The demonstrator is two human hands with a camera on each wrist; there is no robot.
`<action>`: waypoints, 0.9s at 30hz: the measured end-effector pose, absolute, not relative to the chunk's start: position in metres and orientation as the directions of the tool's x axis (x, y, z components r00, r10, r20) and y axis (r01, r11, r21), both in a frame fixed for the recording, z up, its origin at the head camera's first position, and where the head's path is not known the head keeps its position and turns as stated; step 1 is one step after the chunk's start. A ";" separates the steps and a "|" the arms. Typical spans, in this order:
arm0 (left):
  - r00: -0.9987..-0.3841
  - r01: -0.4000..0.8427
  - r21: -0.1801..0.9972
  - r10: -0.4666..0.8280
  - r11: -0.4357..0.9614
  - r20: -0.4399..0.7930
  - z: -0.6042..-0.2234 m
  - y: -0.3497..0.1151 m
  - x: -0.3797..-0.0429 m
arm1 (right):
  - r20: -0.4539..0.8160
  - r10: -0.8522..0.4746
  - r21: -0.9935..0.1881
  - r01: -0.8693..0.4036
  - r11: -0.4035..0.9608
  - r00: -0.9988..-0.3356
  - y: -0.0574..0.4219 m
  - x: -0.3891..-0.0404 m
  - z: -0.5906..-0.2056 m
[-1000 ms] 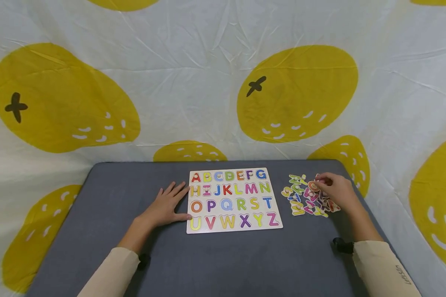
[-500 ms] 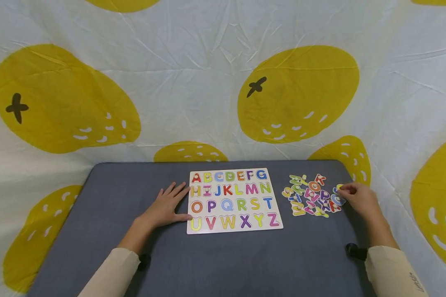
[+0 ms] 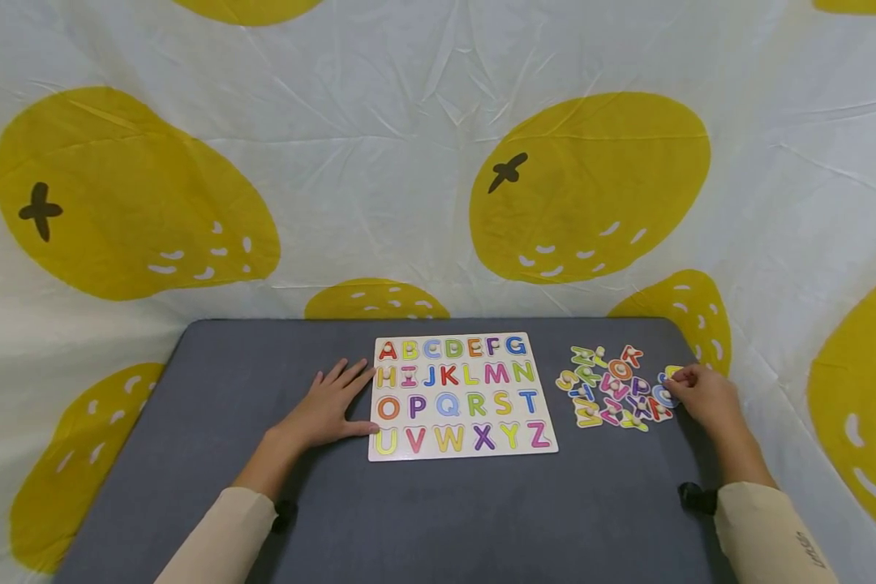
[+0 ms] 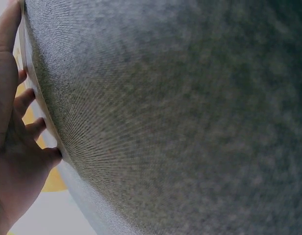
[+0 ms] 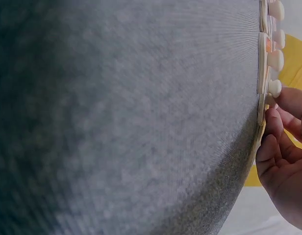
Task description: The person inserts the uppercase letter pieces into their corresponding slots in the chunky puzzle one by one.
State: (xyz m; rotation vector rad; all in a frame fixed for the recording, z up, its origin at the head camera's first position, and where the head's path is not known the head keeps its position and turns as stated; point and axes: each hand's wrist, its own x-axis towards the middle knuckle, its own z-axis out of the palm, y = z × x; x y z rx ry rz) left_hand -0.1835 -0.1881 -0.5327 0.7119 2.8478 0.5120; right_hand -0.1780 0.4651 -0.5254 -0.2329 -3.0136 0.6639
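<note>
A wooden alphabet puzzle board lies on the table; A to I carry knobbed letters, and the rows below show printed letters. My left hand rests with spread fingers at the board's left edge, thumb on its lower left corner. In the left wrist view those fingertips touch the edge. Right of the board lies a pile of loose letter pieces. My right hand is at the pile's right end, by a yellow piece and a blue one. In the right wrist view its thumb and finger pinch a letter piece's knob.
The dark grey table ends at a white cloth backdrop with yellow fruit prints. Knobs of other letter pieces stand up beside the right hand. Black wrist cameras sit at both sleeves.
My right hand has moved from the pile's upper middle to its right end, uncovering the orange O, a red-orange letter and the purple P. The left hand stays at the board.
</note>
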 end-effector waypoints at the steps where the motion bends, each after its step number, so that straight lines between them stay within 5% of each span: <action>1: -0.874 0.426 0.364 0.481 0.828 -0.072 -0.533 -0.188 -0.184 | 0.014 0.162 -0.417 0.141 0.898 -0.987 0.465 -0.178 -0.526; 27: -0.874 0.422 0.361 0.479 0.832 -0.082 -0.533 -0.188 -0.184 | 0.126 0.053 -0.494 -0.017 0.869 -0.991 0.388 -0.183 -0.498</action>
